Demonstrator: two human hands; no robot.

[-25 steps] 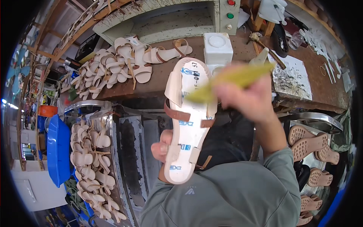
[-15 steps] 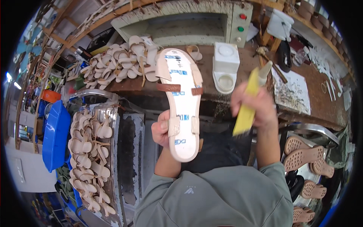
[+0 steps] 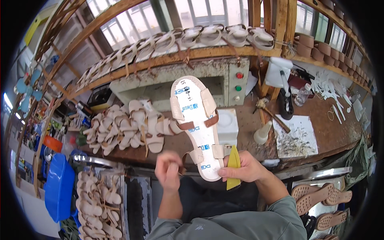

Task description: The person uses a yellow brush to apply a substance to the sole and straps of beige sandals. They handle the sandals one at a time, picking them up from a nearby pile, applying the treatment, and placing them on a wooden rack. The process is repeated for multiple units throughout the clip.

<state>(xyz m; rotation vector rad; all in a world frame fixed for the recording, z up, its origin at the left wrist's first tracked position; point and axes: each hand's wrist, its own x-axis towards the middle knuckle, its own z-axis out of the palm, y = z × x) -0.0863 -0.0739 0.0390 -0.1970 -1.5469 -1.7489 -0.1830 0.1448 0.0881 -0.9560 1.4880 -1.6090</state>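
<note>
Holding one beige sandal (image 3: 200,138) up in front of the bench (image 3: 340,130), facing the white insole toward the camera and pointing the toe end away. Clamping the heel end with the right hand (image 3: 244,167), pressing the thumb near the rim, and also keeping one flat yellow tool (image 3: 234,166) tucked between the fingers. Curling the left hand (image 3: 168,168) in pretty loosely, apart from the right one, right beside a brown strap (image 3: 185,162). Maybe touching that strap, but honestly not managing to tell through the blur.

Blocking part of the white container (image 3: 229,122) and the pale green machine (image 3: 236,68) with the raised sandal, btw. Spotting one hammer (image 3: 278,120) lying right of those, plus one clear bottle (image 3: 303,95) and one stained white sheet (image 3: 296,136).

Counting one red button (image 3: 239,75) and one green button (image 3: 238,88) on the machine, at least six sandals along the shelf (image 3: 200,53) above, and at least four tan soles (image 3: 314,198) down on the right. Giving up on the tangled sandal heap (image 3: 116,130) at left, overlapping way too much for counting. Noticing one blue tub (image 3: 59,188) further left too.
</note>
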